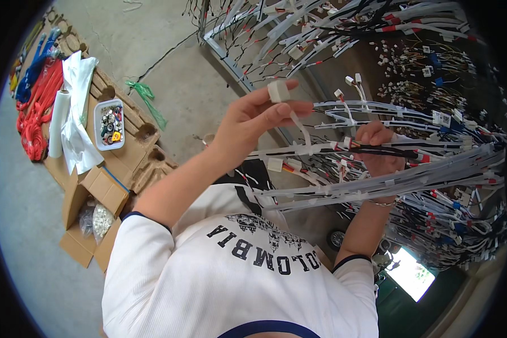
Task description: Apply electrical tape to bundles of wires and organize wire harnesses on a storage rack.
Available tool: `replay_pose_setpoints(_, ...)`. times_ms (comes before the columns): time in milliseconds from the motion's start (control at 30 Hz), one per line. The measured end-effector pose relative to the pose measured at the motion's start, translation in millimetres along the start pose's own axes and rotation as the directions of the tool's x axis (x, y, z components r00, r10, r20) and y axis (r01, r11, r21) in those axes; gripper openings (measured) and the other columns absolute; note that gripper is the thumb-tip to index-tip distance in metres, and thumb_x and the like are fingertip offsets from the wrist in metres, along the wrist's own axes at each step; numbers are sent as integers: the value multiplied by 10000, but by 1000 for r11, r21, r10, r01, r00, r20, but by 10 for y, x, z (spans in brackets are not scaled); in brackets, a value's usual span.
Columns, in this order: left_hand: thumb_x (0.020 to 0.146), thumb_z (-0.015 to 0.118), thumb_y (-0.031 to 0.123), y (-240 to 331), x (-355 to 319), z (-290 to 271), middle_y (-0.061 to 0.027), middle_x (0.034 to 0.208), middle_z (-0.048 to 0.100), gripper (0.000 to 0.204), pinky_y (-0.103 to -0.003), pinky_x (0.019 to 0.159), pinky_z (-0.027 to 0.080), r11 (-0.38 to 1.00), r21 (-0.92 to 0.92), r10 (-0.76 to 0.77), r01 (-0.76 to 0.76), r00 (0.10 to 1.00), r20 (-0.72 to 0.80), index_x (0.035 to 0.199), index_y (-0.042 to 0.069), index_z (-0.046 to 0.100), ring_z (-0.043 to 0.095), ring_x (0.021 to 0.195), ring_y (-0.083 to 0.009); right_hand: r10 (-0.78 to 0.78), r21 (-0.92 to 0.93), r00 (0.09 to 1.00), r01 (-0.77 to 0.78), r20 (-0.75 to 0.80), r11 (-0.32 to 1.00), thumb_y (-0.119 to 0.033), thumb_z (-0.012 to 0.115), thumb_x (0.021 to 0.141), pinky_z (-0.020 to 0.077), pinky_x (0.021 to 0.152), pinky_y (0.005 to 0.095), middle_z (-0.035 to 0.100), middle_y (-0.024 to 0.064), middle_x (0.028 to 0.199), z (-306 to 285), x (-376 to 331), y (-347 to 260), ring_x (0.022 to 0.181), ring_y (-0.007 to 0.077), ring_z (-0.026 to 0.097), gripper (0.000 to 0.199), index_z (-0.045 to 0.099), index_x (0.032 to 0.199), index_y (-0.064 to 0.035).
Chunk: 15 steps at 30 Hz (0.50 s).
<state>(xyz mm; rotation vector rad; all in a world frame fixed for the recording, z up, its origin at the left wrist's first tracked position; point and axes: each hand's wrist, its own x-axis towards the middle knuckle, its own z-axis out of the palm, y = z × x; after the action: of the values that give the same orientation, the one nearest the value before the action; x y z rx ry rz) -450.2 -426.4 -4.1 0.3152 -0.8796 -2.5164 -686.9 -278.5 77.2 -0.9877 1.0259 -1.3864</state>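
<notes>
My left hand (252, 119) pinches a white block-shaped connector (278, 92) between thumb and fingers. A pale strip or sleeve (302, 128) runs down from that hand toward the wire harness (321, 147) just below it. Curled fingers of my right hand (379, 147) close round this harness, a bundle of black wires and pale sleeves with small white connectors and red bands. Part of the right palm is hidden behind the bundle. Nearer to me, a thick group of translucent-sleeved harnesses (388, 181) crosses in front of my right wrist.
Many more harnesses (343, 28) hang from a metal frame (226, 59). On the left, cardboard carries a tub of small parts (109, 125), red bundles (39, 115) and white plastic sheeting (80, 112). An open box (76, 225) holds bagged white pieces. Green plastic (147, 101) lies on the floor.
</notes>
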Motion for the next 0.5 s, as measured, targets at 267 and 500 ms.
replay_pose_setpoints(267,843,624,-77,157,-203,229,-128,1074,658,379,-316,861,509,895,240,361,-375,927,100,1212,-46,546,638,1004,-203,28,85,999,-31,27,996,-291,633,867,550,801,379,518,230,1065,8,0,4,989,293,558,450,581,1106,87)
replay_pose_setpoints(500,790,652,-110,271,-156,208,-167,1004,650,395,-349,795,514,690,460,449,-559,829,334,1173,-79,563,640,920,-250,-6,76,998,2,55,997,-293,656,859,478,875,407,581,227,1036,-87,4,-1,999,303,556,427,605,1106,51)
